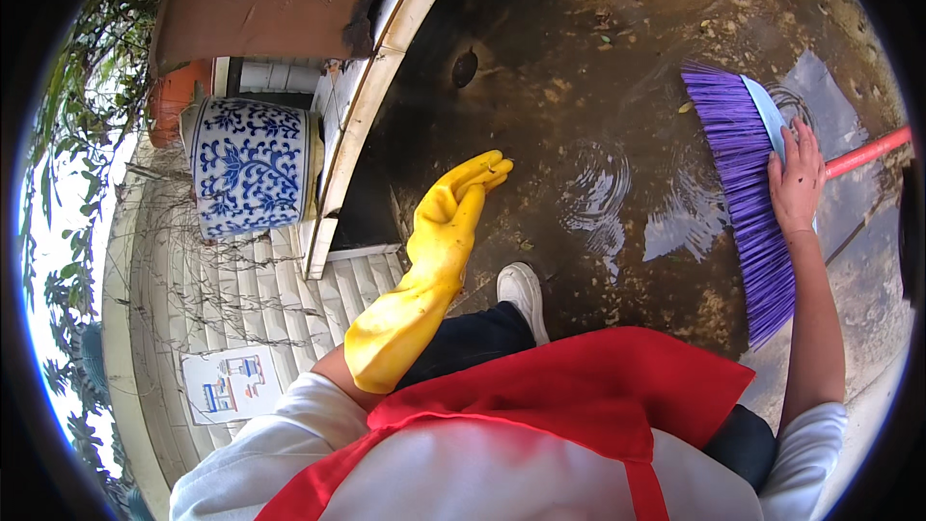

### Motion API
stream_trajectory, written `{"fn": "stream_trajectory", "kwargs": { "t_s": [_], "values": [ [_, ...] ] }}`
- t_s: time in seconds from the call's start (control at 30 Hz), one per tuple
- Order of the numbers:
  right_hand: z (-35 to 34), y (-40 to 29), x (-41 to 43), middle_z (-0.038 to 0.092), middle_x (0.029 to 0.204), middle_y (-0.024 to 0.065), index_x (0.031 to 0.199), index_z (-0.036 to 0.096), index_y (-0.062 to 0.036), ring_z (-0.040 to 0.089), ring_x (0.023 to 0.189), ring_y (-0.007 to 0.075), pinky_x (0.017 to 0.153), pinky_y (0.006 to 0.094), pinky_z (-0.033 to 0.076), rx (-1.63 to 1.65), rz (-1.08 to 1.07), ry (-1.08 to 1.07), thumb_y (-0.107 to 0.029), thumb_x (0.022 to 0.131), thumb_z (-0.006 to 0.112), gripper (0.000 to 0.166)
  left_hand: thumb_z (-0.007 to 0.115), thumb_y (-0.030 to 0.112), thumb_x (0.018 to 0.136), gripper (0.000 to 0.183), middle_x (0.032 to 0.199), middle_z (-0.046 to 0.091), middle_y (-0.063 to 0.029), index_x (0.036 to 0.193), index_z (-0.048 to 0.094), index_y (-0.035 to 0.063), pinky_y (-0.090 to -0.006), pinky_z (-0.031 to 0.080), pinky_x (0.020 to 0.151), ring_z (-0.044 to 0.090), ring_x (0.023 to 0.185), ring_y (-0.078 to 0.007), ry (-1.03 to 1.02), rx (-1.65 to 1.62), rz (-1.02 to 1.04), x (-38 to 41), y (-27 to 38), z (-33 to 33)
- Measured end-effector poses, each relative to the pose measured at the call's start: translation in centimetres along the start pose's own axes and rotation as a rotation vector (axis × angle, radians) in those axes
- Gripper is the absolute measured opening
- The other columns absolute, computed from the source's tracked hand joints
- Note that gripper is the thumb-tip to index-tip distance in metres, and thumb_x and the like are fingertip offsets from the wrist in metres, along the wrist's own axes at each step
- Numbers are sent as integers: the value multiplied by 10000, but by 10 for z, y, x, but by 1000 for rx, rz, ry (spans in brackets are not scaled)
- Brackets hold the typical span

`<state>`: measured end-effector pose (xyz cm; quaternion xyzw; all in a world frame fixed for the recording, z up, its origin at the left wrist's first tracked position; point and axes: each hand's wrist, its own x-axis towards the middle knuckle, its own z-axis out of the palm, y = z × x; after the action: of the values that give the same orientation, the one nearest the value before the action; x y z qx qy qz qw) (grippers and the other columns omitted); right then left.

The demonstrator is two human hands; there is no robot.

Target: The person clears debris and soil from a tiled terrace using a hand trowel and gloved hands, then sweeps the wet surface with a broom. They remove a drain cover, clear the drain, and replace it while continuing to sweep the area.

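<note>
My left hand [456, 206] wears a long yellow rubber glove with dark specks on it. It hovers over the wet floor, fingers close together and slightly bent; nothing is plainly held, but its palm side is partly hidden. On the right, my bare right hand [797, 174] grips the head of a broom [738, 181] where the light-blue cap meets the purple bristles. Dirt spots mark the back of this hand. The broom's red handle [868, 152] runs off to the right, and its bristles spread toward the left over the puddled water.
Muddy water with ripples covers the concrete floor [579, 87]. At left, a tiled ledge [362, 123] carries a blue-and-white ceramic planter [249, 166] and a broken brown pot [268, 0]. A tiled wall [239, 289] bears a picture panel [231, 383]. My white shoe [521, 293] stands near the ledge.
</note>
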<state>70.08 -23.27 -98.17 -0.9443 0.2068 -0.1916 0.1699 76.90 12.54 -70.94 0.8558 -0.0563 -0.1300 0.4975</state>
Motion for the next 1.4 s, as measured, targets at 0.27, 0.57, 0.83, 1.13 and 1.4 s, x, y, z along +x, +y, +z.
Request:
{"fn": "stream_trajectory", "kwargs": {
  "t_s": [0.27,0.57,0.83,1.13,1.4],
  "values": [
    [-8,19,-24,365,1380,63,1262,462,-101,340,1260,262,1055,462,202,-155,-143,-150,-309,879,498,437,438,270,956,419,1269,479,-178,1258,434,-20,-336,336,1028,445,1206,-244,-163,-301,-365,-39,-17,38],
    [-11,16,-24,355,1387,67,1290,430,-111,316,1265,263,1064,469,184,-197,-149,-152,-335,882,481,469,444,262,947,436,1282,476,-163,1287,419,-12,-346,300,1043,430,1216,-221,-238,-206,-293,-38,-11,42],
    [-11,20,-22,336,1404,75,1278,446,-93,297,1287,274,1075,456,163,-170,-140,-189,-316,895,452,443,462,241,941,407,1267,497,-113,1269,446,1,-298,296,1033,426,1213,-176,-236,-143,-286,-42,-18,45],
    [-11,11,-28,344,1401,88,1275,455,-86,308,1281,288,1074,466,165,-183,-132,-226,-308,893,450,441,462,179,937,375,1260,504,-119,1256,443,-18,-282,302,1032,444,1201,-177,-247,-175,-223,-39,-15,46],
    [-7,8,-27,340,1401,93,1283,472,-101,300,1287,300,1083,482,144,-155,-78,-257,-408,876,445,510,492,129,924,327,1134,574,-188,1188,480,-64,-343,411,967,557,1069,-246,-202,-389,-78,-35,-20,53]
  ]
}}
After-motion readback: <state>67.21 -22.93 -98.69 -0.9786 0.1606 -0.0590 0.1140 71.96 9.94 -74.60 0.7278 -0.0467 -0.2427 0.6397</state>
